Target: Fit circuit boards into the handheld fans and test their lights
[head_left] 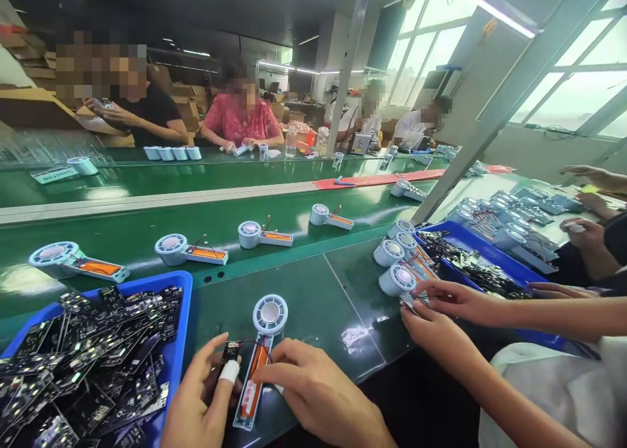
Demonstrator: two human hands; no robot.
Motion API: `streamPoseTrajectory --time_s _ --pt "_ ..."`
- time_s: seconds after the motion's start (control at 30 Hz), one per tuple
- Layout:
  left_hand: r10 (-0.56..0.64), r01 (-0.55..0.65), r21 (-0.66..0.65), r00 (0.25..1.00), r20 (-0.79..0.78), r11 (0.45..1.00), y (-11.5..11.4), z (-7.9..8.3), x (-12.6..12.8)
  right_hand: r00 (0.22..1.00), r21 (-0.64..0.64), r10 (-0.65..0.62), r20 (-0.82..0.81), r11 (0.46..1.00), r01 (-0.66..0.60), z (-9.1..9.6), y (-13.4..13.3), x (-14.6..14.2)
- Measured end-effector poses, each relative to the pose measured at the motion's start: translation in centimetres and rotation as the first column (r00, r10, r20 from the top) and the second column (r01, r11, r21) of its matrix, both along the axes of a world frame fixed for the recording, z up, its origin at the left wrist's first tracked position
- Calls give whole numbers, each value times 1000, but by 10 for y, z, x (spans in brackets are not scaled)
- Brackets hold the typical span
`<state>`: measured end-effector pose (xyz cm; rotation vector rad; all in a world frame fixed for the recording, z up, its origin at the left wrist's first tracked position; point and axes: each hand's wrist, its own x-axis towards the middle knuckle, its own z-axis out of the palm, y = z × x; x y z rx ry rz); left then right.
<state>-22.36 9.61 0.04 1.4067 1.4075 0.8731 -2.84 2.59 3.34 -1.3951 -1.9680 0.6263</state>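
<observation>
My left hand (208, 389), its thumb wrapped in white tape, pinches a small black circuit board (230, 353) at the left side of a light blue handheld fan (270, 314). The fan lies on the green bench with its round head away from me and its handle open. Inside the handle sits an orange battery (252, 386), and thin wires run near the board. My right hand (313, 383) is closed over the handle's right side, its index finger reaching across the battery. Whatever its fingertips pinch is hidden.
A blue bin (185, 304) heaped with circuit boards stands at left. Several open fans lie on the green conveyor (132, 223) ahead. At right, a co-worker's hands (441, 311) work beside grouped fans (396, 278) and another blue bin (482, 258). More people sit across the line.
</observation>
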Motion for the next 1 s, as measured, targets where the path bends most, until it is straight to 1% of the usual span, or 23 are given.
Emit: streamPoseTrajectory --time_s 0.1,0.17,0.27,0.33,0.47,0.5,0.57,0.67,0.73,0.77,0.8,0.87,0.93,1.0 --pt "-21 23 -39 999 38 999 -2 0 -1 999 63 23 42 998 -26 -4 7 2" --pt "-42 45 -48 998 57 998 -3 -1 -1 1000 78 19 6 997 -20 -8 10 5" --pt "-39 43 -48 995 95 998 -7 -4 0 995 120 -12 -94 993 23 -12 14 7" --pt "-29 36 -51 991 131 998 -10 -6 0 993 161 -30 -112 986 48 -12 17 7" --pt "-59 64 -27 986 158 998 -15 -7 1 998 279 -53 25 959 44 -8 26 2" --pt "-76 80 -23 985 156 996 -17 -6 2 996 303 -67 52 952 48 -7 28 -1" --pt "-90 95 -25 983 158 995 -20 -2 5 994 333 -95 56 940 71 -7 32 -5" --pt "-35 42 -44 986 161 998 -26 7 11 997 332 -74 4 941 68 -8 36 -12" --pt "5 -1 -28 990 142 1000 -28 12 13 999 331 -41 -17 942 45 -9 36 -14" --pt "4 -2 -16 992 128 1000 -28 14 14 999 336 -32 -25 941 39 -9 36 -15" --pt "-9 9 -3 994 113 1000 -27 16 13 999 339 -29 -32 940 39 -9 36 -16" --pt "-70 71 -5 993 94 997 -23 17 12 998 341 -32 -45 939 45 -9 34 -16" --pt "-139 145 -52 985 98 988 -18 15 9 999 334 -29 -44 942 42 -9 32 -15" --pt "-176 189 -106 977 122 976 -15 11 7 999 324 -23 -31 946 32 -10 31 -15"
